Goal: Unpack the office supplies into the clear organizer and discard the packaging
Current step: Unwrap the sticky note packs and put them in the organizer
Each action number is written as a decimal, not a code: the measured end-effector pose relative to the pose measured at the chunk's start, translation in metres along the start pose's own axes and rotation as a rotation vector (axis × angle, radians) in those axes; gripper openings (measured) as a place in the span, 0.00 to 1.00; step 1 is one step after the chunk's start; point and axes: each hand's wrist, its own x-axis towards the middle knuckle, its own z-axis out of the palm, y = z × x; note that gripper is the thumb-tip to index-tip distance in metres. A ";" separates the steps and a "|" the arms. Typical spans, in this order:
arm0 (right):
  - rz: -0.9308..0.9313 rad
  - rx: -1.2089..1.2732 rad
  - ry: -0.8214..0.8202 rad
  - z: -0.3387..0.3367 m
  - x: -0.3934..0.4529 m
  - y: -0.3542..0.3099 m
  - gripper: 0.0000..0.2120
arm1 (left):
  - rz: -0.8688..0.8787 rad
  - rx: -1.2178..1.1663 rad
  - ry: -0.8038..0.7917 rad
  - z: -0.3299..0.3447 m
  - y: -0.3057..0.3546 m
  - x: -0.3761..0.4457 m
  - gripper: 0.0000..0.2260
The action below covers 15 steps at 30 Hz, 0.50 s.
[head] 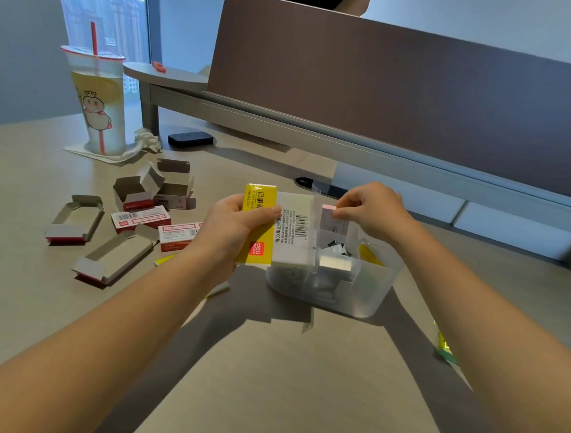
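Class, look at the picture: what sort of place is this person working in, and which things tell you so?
Most likely an office: a desk with a divider screen, a high-rise window, and sticky notes and staple boxes.

Sticky note pack point(265, 228): yellow band reads "deli" on red patch, "STICKY NOTES", "No.6630?" partly legible; Chinese print and barcode on white label. Small boxes' point(140, 218) print unreadable.
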 end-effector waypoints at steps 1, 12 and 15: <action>-0.010 -0.007 0.004 0.001 0.000 0.001 0.10 | -0.004 -0.005 -0.002 0.000 0.000 0.000 0.03; -0.128 0.277 0.280 -0.004 -0.028 0.001 0.08 | 0.016 -0.073 0.043 0.006 0.000 -0.006 0.03; -0.174 0.457 0.280 -0.004 -0.051 -0.007 0.03 | 0.039 -0.109 0.059 0.011 0.001 -0.012 0.04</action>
